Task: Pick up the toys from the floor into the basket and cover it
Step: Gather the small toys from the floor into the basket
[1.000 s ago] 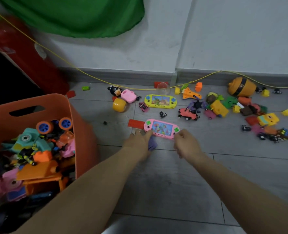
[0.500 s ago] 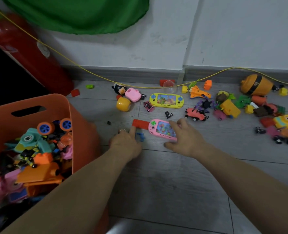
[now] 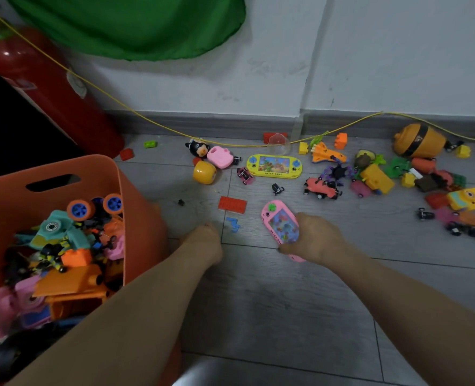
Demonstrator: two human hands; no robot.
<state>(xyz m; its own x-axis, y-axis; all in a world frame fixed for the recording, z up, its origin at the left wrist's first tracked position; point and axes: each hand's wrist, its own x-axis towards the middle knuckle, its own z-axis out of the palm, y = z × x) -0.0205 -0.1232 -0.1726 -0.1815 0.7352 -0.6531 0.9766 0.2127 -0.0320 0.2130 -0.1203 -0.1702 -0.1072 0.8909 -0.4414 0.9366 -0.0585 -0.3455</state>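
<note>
The right hand (image 3: 318, 239) grasps a pink water game (image 3: 280, 225), whose lower end is hidden by fingers. The left hand (image 3: 202, 242) is curled; whether it holds anything is unclear. An orange basket (image 3: 136, 218), cut off at left, holds toys. More toys litter the grey floor (image 3: 272, 302) below a white wall (image 3: 370, 65).

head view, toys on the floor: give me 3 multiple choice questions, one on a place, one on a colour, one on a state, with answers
1. Where is the orange basket?
A. by the left arm
B. by the right arm
C. against the far wall

2. What colour is the water game lying near the wall?
A. blue
B. yellow
C. white

3. What is the right hand doing?
A. resting empty
B. gripping the pink water game
C. holding a lid

Answers: 1 A, the basket sits at the left edge; 2 B, its shell is yellow; 3 B, its fingers wrap the pink game's lower end.
</note>
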